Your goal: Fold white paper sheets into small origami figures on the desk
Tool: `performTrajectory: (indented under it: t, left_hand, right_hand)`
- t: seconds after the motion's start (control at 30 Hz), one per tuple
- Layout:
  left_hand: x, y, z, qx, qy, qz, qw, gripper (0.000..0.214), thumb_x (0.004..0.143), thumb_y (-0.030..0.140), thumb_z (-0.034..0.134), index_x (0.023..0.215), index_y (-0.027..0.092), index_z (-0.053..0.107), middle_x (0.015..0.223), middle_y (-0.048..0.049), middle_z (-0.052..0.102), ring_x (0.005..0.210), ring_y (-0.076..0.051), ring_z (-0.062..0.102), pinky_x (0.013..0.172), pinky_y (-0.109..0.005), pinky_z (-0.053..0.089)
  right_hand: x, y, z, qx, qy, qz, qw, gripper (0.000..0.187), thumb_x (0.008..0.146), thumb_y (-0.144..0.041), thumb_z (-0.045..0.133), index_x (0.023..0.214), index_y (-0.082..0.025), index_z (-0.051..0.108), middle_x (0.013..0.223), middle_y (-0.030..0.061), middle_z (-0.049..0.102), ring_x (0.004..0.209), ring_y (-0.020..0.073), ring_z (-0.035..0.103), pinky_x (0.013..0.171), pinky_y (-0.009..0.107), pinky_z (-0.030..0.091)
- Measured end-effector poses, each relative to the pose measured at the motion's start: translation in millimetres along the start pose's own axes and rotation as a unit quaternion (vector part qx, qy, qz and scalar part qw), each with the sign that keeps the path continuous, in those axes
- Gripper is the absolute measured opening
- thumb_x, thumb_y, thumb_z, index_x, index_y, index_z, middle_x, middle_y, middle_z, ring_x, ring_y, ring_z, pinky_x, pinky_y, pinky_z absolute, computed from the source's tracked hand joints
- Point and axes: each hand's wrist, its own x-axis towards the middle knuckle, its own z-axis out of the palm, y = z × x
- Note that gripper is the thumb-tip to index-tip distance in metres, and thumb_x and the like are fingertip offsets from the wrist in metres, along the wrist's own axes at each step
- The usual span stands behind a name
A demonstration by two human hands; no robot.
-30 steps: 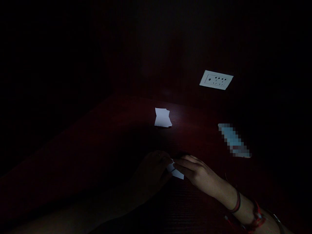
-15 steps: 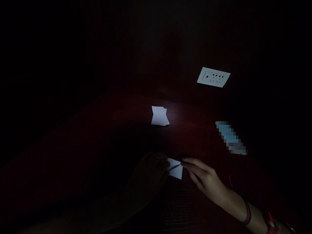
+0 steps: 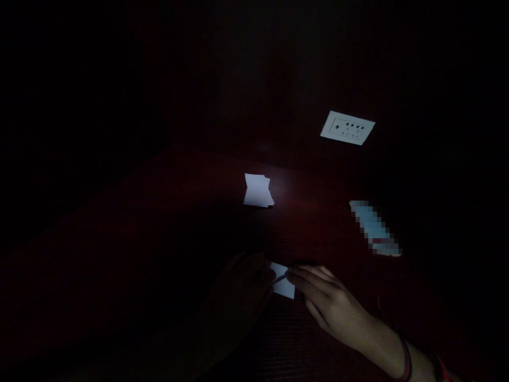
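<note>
A small white piece of paper (image 3: 284, 288) lies on the dark red tabletop between my hands. My left hand (image 3: 248, 278), deep in shadow, grips its left side with fingers and thumb closed. On the upper right edge, the closed fingers of my right hand (image 3: 324, 294) press on the paper. A dark line, a crease or a shadow, runs across it between the fingertips. Farther back stands a stack of white paper sheets (image 3: 258, 191), uneven at the edges.
A phone (image 3: 375, 228) with a blurred screen lies on the right of the tabletop (image 3: 191, 185). A white wall socket (image 3: 348, 128) is set in the dark surface behind it. Most of the surroundings are too dark to make out.
My right hand has slid a little left over the paper, its fingers covering more of the upper right corner. The whole view has shifted slightly.
</note>
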Motion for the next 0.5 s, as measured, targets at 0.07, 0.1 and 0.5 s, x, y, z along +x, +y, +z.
performTrajectory:
  t: [0.07, 0.1, 0.5]
  left_hand:
    - [-0.5, -0.2, 0.2, 0.0, 0.001, -0.003, 1.0, 0.023, 0.078, 0.014, 0.041, 0.096, 0.023, 0.053, 0.105, -0.0017, 0.054, 0.101, -0.019, 0.045, 0.091, -0.04, 0.028]
    - [-0.6, -0.1, 0.0, 0.0, -0.001, -0.004, 1.0, 0.024, 0.078, 0.014, 0.041, 0.096, 0.023, 0.053, 0.105, -0.0017, 0.054, 0.101, -0.019, 0.045, 0.092, -0.04, 0.028]
    - [3.1, 3.1, -4.8, 0.0, -0.048, -0.01, 0.999, 0.021, 0.078, 0.016, 0.044, 0.095, 0.023, 0.053, 0.105, -0.0016, 0.054, 0.105, -0.021, 0.043, 0.093, -0.043, 0.024]
  right_hand:
    - [1.8, -1.4, 0.3, 0.006, -0.005, 0.012, 1.0, 0.037, 0.075, -0.007, 0.04, 0.11, -0.015, 0.047, 0.108, 0.0086, 0.053, 0.104, 0.0181, 0.044, 0.087, 0.037, 0.04]
    - [2.3, -2.2, 0.4, 0.013, -0.003, 0.021, 1.0, 0.037, 0.074, -0.006, 0.04, 0.11, -0.015, 0.047, 0.107, 0.0088, 0.054, 0.104, 0.0179, 0.045, 0.087, 0.037, 0.041]
    - [-3.0, 0.8, 0.4, 0.065, 0.017, 0.078, 0.995, 0.035, 0.076, -0.009, 0.041, 0.109, -0.018, 0.045, 0.103, 0.0063, 0.053, 0.1, 0.0173, 0.044, 0.085, 0.034, 0.039]
